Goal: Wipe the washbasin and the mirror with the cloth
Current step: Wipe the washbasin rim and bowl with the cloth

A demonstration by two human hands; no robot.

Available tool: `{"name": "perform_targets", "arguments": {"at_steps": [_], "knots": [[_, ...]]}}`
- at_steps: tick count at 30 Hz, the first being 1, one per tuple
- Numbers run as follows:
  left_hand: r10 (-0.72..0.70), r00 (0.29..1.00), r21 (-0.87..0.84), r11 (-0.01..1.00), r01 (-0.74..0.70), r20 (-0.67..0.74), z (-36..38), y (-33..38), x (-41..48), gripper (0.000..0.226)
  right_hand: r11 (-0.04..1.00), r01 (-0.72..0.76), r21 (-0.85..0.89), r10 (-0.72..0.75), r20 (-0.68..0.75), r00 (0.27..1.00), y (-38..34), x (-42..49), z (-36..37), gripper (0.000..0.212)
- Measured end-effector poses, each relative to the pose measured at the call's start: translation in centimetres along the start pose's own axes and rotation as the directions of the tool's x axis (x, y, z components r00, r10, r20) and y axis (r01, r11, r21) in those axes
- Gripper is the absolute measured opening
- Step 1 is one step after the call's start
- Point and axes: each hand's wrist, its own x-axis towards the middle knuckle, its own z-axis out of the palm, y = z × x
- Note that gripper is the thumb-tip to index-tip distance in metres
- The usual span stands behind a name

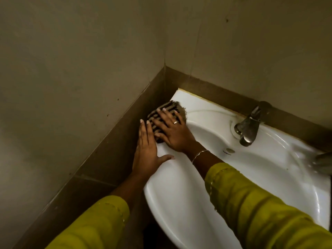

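A white washbasin fills the lower right, set into a corner of the wall. A dark striped cloth lies folded on the basin's left rim near the back corner. My right hand presses flat on the cloth with fingers spread; it wears a ring and a bracelet. My left hand rests flat on the rim just left of it, fingers straight, thumb out on the rim, touching the cloth's edge. No mirror is in view.
A metal tap stands at the back of the basin, with an overflow hole below it. A brown tiled band runs along both walls behind the basin. A blurred grey object sits at the right edge.
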Motion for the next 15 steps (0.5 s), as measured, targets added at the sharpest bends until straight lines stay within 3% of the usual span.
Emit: {"name": "perform_targets", "arguments": {"at_steps": [6,11,15], "knots": [[-0.011,1.0,0.052,0.999,0.011,-0.004,-0.1,0.1,0.0,0.123,0.943,-0.304,-0.133,0.316,0.076,0.946,3.7,-2.4,-1.3,0.058],[-0.034,0.999,0.059,0.998,0.033,0.007,-0.3,0.4,-0.1,0.119,0.843,-0.51,-0.169,0.52,0.012,0.854,4.3,-6.5,-2.0,0.067],[-0.037,0.999,0.058,0.998,0.037,-0.007,-0.2,0.5,-0.2,0.118,0.749,-0.616,-0.246,0.604,-0.129,0.786,4.3,-10.5,-1.9,0.08]]}}
